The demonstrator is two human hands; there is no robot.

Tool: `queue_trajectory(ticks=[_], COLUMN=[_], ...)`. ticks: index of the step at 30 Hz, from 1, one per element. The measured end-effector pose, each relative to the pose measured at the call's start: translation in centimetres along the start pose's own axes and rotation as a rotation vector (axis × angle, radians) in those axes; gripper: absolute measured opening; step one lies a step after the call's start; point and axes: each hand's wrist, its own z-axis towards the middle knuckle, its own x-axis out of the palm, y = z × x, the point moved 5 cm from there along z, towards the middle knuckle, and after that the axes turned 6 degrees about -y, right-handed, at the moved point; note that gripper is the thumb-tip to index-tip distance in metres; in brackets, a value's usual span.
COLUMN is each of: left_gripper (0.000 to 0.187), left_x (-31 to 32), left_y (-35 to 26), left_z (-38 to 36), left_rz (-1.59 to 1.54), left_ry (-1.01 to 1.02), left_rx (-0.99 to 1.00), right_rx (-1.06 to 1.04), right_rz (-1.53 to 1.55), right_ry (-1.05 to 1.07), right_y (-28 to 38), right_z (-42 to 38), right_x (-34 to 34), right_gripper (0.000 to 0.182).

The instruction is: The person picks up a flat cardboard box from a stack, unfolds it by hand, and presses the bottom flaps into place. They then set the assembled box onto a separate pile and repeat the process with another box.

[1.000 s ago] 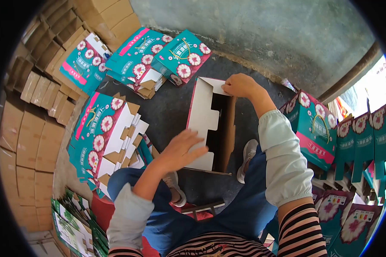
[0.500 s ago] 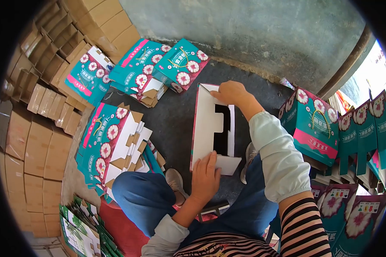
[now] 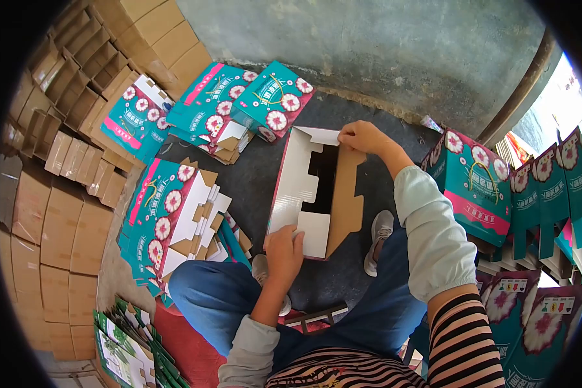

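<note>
Between my knees stands a cardboard gift box (image 3: 293, 178) with its end open toward me. White flaps with cut-out tabs line its left side, and a bare brown flap (image 3: 346, 200) leans out on the right. My left hand (image 3: 282, 255) grips the near left corner, thumb beside a small white flap (image 3: 314, 234). At the far end, the fingers of my right hand (image 3: 366, 138) pinch the corner where the far flap meets the brown one. The box's dark inside shows through the gap; its printed outer sides are mostly hidden.
Flattened teal printed boxes (image 3: 155, 213) lie stacked at left, with others (image 3: 213, 97) at the back. Assembled teal boxes (image 3: 478, 187) stand at right. Brown cartons (image 3: 64, 226) are piled along the left. A grey wall (image 3: 368, 52) closes off the back.
The box has tilted and spread wider, and its brown right flap now shows folded outward. My left hand has moved left with the near corner; my right hand has shifted slightly right.
</note>
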Motion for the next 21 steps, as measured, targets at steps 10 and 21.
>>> queue_trajectory(ticks=[10,21], left_gripper=[0.050,0.044], left_x=[2.4,-3.1], left_y=[-8.7,-2.4], left_z=[-3.5,-0.6], left_rz=[-0.018,0.180], left_ry=[0.040,0.124], left_rx=[0.215,0.296], right_rx=[0.039,0.356], right_rz=[-0.367,-0.067], right_ry=[0.059,0.438], right_y=[1.4,1.7], right_z=[-1.0,-3.1], right_x=[0.5,-0.9], right_gripper=[0.030,0.059])
